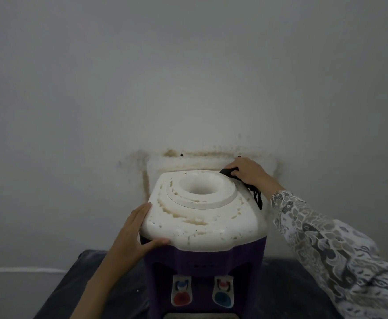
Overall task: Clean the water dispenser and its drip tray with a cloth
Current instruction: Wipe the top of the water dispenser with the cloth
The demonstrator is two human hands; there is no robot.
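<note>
From the head camera we look down on a tabletop water dispenser (202,226) with a stained white top and a dark purple body, standing on a dark table (287,293) against a marked pale wall (188,77). Our left hand (134,231) rests flat against the dispenser's front left corner, fingers straight along the white edge and thumb stretched under the rim, gripping nothing. Our right hand (248,171), in a patterned sleeve (326,238), is curled over a black cloth (230,172) at the top's back right corner, pressing it to the white surface; a loose end of the cloth hangs down the dispenser's right side. In the middle of the top sits the round bottle well (200,187). Low on the front we see two taps (181,293), one red and one blue. Only a sliver of the drip tray (197,316) shows at the bottom edge.
</note>
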